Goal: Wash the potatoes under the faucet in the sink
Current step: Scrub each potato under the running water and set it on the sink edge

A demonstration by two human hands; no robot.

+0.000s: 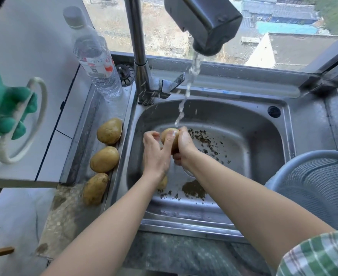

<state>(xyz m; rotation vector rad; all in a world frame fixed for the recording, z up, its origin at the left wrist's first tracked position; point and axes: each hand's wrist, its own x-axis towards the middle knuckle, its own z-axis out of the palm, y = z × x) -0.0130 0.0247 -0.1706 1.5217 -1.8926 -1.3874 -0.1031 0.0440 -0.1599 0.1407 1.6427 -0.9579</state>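
- A potato (169,136) is held over the middle of the steel sink (263,156), right where the water stream (188,86) from the faucet (204,22) comes down.
- The left hand (156,154) presses on the near-left side of that potato, fingers spread, one long finger laid up across its skin.
- The right hand (184,144) wraps the potato's right side, fingers curled shut around it and wet.
- Another potato (162,183) lies on the sink floor, mostly hidden under the left wrist.
- Dark bits of dirt (194,189) are scattered over the sink floor, right of and nearer than the hands.
- Three more potatoes sit in a row on the ledge left of the sink: far (109,130), middle (104,159) and near (95,189).
- A clear plastic bottle (96,56) stands at the sink's far-left corner; its label has red and white print, too blurred to read.
- A grey mesh colander (321,188) sits at the sink's right edge.
- A green glove (6,112) and a white ring (34,120) hang on the wall well left of the sink.
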